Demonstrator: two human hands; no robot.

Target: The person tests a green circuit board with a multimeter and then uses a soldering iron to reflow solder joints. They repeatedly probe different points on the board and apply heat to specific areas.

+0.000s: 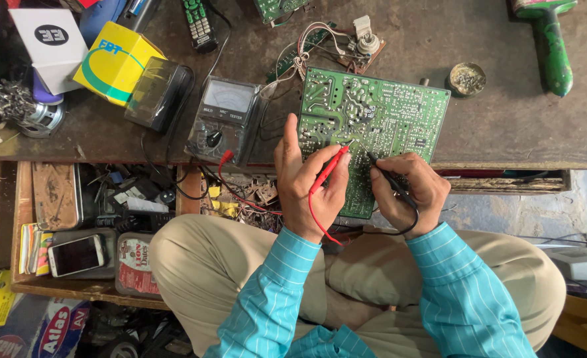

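— Hands first: what does each one hold?

— The left hand point(307, 182) pinches a slim red test probe point(330, 167) between thumb and fingers; the right hand point(409, 189) is closed around a slim black test probe point(383, 171). Both tips touch the large green printed circuit board point(373, 122).

— Where is that board?

— Flat on the worn brown workbench point(492, 126), solder side up, its near edge hanging over the bench edge above the person's lap.

— And around the board?

— Just left of it lies a grey analogue multimeter with a black dial point(222, 119); the red lead runs back to it. Further left of the board is a yellow cardboard box point(114, 63). Right of the board sits a small round tin point(467, 79), and beyond that a green-handled tool point(550, 46).
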